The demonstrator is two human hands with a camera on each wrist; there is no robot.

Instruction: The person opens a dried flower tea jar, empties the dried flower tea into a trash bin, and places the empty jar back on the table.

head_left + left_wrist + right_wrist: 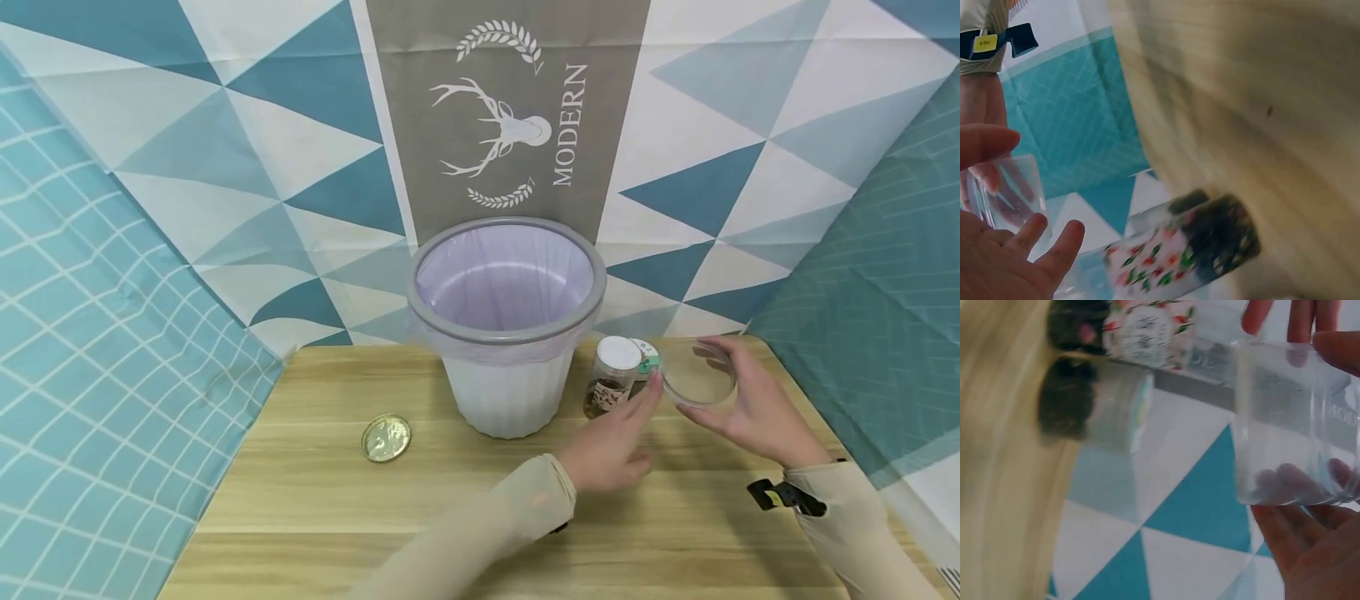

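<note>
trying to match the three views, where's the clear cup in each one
Head: clear cup at right, held in the right hand, beside the jars.
Left wrist: at far left, above the left hand.
Right wrist: at right, fingers round it.
Shared landmark: the floral jar.

A light wooden table point(315, 500) stands against a backdrop point(225, 167) of teal and white triangles, with a grey banner point(510, 108) showing a white stag and the word MODERN; teal grid-patterned cloths point(90, 375) hang at both sides.
</note>
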